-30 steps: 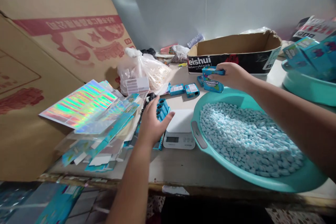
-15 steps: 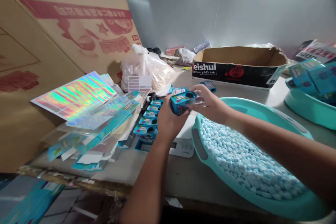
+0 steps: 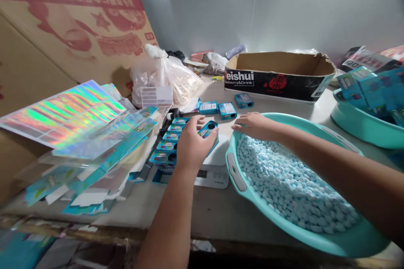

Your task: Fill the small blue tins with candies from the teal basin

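My left hand is closed around a small blue printed box with a dark round hole in its face, held tilted over the white digital scale. Partly behind that hand, several matching boxes stand in a row. My right hand is over the left rim of a turquoise basin, fingers stretched out and nothing visible in them. Small pale-blue candy-like pieces fill much of the basin. Farther back, three blue boxes lie on the table.
Holographic sheets and flat blue cartons are heaped on the left beside a tied plastic bag. A black open carton stands at the back. A second turquoise basin holds blue packs at right. The table's front edge is near.
My right hand has let go of the blue box and moved slightly right to the basin rim. The box in my left hand has shifted and turned. The camera view has shifted too.
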Demonstrator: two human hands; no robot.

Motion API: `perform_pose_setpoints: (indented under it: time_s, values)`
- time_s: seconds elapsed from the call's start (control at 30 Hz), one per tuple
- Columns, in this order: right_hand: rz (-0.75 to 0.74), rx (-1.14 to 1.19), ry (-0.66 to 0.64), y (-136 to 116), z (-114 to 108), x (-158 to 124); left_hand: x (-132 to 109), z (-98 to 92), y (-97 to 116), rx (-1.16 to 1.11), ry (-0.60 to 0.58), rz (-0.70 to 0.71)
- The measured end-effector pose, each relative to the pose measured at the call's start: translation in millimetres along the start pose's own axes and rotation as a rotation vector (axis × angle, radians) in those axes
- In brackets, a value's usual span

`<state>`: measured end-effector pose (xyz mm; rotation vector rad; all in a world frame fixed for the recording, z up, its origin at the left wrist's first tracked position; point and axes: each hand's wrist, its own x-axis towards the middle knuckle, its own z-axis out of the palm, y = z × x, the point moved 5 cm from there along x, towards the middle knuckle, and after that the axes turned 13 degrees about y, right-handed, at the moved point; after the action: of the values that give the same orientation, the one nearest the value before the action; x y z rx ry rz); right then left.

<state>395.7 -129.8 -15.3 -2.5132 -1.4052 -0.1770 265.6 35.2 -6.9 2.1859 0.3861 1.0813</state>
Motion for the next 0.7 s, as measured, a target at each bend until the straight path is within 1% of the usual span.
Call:
perform_pose_setpoints:
  time_s: [0.13,0.23,0.3,0.37,0.43,0.47,0.6,0.7]
  values:
    - [0.003,0.002,0.022,3.7,4.5,-0.1,3.4,-15.8,4.0,-0.064,0.134,0.079]
    - [0.019,0.034,0.001,7.1,6.0,1.2,4.3,-24.2,5.0,-0.132,0.208,0.124]
    - [0.011,0.063,-0.024,8.4,5.3,2.1,4.6,-27.3,3.8,-0.201,0.258,0.108]
    - [-0.011,0.097,-0.05,9.2,3.9,2.7,4.9,-27.6,0.7,-0.294,0.286,0.054]
    - [-0.027,0.135,-0.069,10.1,2.3,2.9,5.5,-26.8,-1.8,-0.346,0.299,0.017]
    - [-0.035,0.15,-0.076,10.4,1.6,2.9,5.7,-26.4,-2.0,-0.329,0.299,0.022]
    - [-0.045,0.14,-0.081,11.4,-0.5,2.4,5.8,-23.5,2.1,-0.105,0.244,0.112]
    - [-0.047,0.12,-0.095,10.9,-0.5,1.0,4.5,-22.5,5.8,-0.027,0.217,0.141]
